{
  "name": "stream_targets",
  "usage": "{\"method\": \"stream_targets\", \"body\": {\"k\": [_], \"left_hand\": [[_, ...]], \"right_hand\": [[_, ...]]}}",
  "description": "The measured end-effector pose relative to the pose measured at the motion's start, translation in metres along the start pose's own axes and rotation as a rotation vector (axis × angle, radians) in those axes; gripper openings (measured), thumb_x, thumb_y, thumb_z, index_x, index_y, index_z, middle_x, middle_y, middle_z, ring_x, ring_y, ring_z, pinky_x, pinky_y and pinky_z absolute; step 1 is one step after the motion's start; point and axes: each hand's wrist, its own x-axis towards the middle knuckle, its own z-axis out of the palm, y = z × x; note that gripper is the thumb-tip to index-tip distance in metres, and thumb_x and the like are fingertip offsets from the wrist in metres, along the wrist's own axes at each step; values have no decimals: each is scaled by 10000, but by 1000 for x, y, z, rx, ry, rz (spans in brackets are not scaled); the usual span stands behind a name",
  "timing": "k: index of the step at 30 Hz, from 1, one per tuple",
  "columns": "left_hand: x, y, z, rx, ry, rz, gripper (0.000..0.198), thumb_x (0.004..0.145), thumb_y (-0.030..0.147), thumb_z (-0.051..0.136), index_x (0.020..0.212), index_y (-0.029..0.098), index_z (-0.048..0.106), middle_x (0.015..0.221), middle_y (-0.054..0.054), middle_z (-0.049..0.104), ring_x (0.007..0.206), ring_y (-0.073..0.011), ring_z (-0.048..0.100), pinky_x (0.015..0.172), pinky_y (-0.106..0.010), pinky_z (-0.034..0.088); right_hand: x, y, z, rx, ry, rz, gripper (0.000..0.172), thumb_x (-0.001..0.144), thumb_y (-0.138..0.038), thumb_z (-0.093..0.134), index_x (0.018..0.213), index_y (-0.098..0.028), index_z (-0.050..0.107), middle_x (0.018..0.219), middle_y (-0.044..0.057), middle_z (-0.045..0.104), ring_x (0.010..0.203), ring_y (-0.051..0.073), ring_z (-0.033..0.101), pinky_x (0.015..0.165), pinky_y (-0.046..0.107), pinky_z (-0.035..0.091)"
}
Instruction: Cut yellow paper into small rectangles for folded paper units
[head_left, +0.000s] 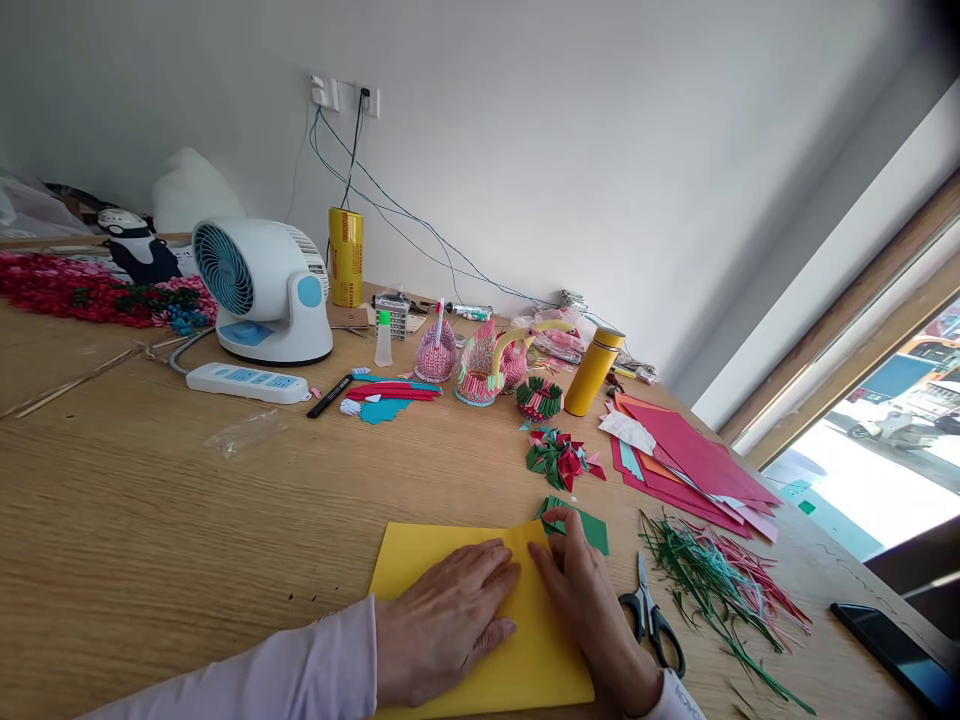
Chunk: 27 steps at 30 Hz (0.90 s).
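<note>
At the wooden counter (172, 520), a person in pale sleeves is working over a sheet of yellow paper (547, 662), which is lying directly beneath both hands. The left hand (454, 618) is pressing flat on the sheet, palm down and grasping nothing, while the right hand (581, 585) is bending its fingers at the far right corner, thumb on the paper (whether it is pinching the edge, I cannot tell from here).

Green paper (592, 533) is peeking out just beyond the right hand's fingers, and black-handled scissors (655, 630) are lying open just to that hand's right. Farther right, green and pink paper strips (712, 575) are spilling in a tangle, with a dark phone (904, 655) resting past them.

Beyond the right hand, small folded red and green pieces (559, 460) are heaping up short of a yellow bottle (595, 372); red sheets (697, 455) are spreading to the heap's right. Farther ahead of both hands, folded-paper figures (480, 372) are standing together. Well off ahead and to the left, a white fan (274, 285) is standing behind a power strip (247, 384).
</note>
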Motion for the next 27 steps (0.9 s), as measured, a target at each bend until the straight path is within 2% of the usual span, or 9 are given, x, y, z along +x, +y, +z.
{"method": "stream_targets", "body": {"k": [4,10,15,17,20,22,24,25,27], "left_hand": [[-2,2,8,-7,-60,-26,481,934,348,394,1361,128,399,1419,-159,416,1309,-285,384,1058,-404,361],[1,-3,11,-40,-8,-9,446,932,334,402,1337,147,426,1387,-132,458,1290,-267,408,1075,-397,348],[2,-3,13,-44,32,9,421,917,320,441,1304,157,444,1344,-115,490,1274,-252,418,1080,-386,335],[2,-2,14,-43,47,16,396,909,315,460,1279,174,463,1328,-104,499,1256,-241,433,1078,-380,332],[3,-7,12,-46,84,-42,363,915,321,449,1252,191,481,1330,-103,493,1229,-236,450,1055,-378,343],[6,-15,8,-35,139,-140,386,926,318,426,1286,183,446,1351,-121,472,1239,-253,430,1039,-410,335],[10,-26,1,-39,175,-197,413,932,323,417,1321,184,400,1334,-126,487,1231,-259,429,1018,-437,321],[13,-32,-4,-61,173,-201,409,936,335,412,1319,190,397,1289,-117,527,1187,-247,465,992,-427,330],[17,-42,-15,-122,141,-196,325,948,348,388,1218,196,485,1129,-80,618,1060,-216,542,927,-380,352]], "right_hand": [[0,4,0,-113,49,-45,201,828,-273,500,1015,-204,480,545,-46,542,439,170,524,469,257,391],[-1,13,-2,-237,-78,-68,172,855,-209,425,1026,-196,419,614,-11,574,488,196,567,503,277,418],[-1,16,-3,-288,-176,-108,70,875,-188,397,907,-238,433,703,23,648,588,222,647,543,286,443],[-1,14,-4,-303,-209,-100,81,889,-194,378,882,-242,443,694,24,654,608,233,659,555,295,445],[-2,8,-6,-290,-207,-75,101,905,-223,375,964,-235,458,728,28,653,651,238,666,581,302,447],[-1,3,-10,-227,-194,-77,151,915,-248,380,1053,-229,437,687,-2,610,609,215,638,564,285,433],[0,-2,-13,-138,-189,-85,193,925,-279,381,1110,-228,410,604,-54,501,511,176,550,511,259,392],[1,-4,-16,-94,-184,-89,207,929,-293,384,1125,-229,402,582,-73,441,477,159,494,488,248,365],[3,-7,-20,-9,-166,-89,234,929,-315,402,1146,-230,396,572,-88,363,459,137,410,465,237,315]]}}
